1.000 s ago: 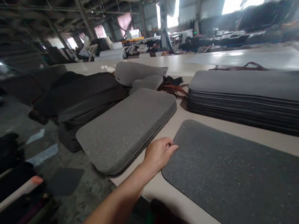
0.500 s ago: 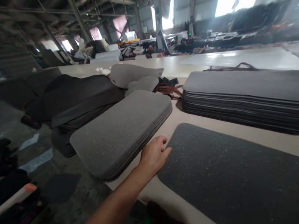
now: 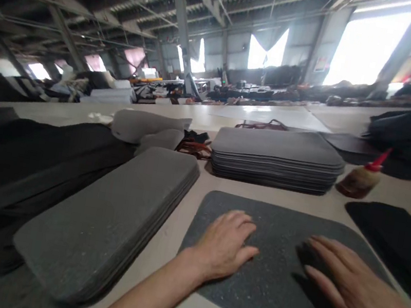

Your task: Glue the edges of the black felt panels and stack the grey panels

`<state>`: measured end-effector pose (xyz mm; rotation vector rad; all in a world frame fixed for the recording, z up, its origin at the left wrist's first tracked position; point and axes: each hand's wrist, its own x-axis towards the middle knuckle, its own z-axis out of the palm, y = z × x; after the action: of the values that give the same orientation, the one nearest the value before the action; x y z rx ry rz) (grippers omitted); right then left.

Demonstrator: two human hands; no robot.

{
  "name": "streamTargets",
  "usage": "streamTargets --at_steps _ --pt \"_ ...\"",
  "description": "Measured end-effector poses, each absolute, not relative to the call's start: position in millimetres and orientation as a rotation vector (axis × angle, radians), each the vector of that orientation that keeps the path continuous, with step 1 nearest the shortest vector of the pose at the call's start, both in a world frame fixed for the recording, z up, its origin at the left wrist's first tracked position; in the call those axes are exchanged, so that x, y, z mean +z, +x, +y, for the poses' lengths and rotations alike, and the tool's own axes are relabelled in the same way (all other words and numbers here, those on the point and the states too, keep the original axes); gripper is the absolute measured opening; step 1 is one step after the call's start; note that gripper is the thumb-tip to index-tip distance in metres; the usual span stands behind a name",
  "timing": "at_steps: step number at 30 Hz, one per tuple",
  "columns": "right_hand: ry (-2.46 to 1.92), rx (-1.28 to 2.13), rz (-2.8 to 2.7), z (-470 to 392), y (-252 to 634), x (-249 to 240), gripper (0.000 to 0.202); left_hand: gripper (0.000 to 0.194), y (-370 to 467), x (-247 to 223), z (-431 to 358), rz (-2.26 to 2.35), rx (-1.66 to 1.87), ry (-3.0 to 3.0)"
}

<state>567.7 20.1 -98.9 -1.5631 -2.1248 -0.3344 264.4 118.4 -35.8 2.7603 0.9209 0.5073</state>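
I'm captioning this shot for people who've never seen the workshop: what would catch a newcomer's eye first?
Probably the two bare hands, the left hand and right hand, over a dark speckled mat on the pale table. Next, perhaps the bottle with a bright red tip, just right of the far grey stack. A second stack lies left of the mat.
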Motion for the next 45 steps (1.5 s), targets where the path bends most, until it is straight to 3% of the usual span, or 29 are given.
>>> streamTargets --at_steps 4,11,22,26,32,39,45 --pt "-1.772 -0.309 -2.260 32 548 -99 0.066 0.070 275 -53 136 0.997 0.295 2.762" --pt "-2.152 -0.157 -2.112 30 548 -90 0.088 0.073 271 -63 145 1.226 0.146 2.809" --pt "-2.321 -0.460 -1.886 28 585 -110 0.107 0.078 244 -80 173 1.919 0.209 2.671" --pt "-2.264 -0.541 -1.872 39 585 -105 0.102 0.068 244 -70 167 2.044 0.339 2.751" --pt "-2.144 -0.397 -2.032 62 583 -94 0.078 0.063 250 -66 160 1.499 0.287 2.873" --pt "-2.335 -0.399 -1.798 63 604 -109 0.095 0.064 248 -67 163 1.514 0.201 2.780" --pt "-2.022 -0.260 -2.059 -5 587 -94 0.078 0.058 221 -65 120 1.365 0.158 2.830"
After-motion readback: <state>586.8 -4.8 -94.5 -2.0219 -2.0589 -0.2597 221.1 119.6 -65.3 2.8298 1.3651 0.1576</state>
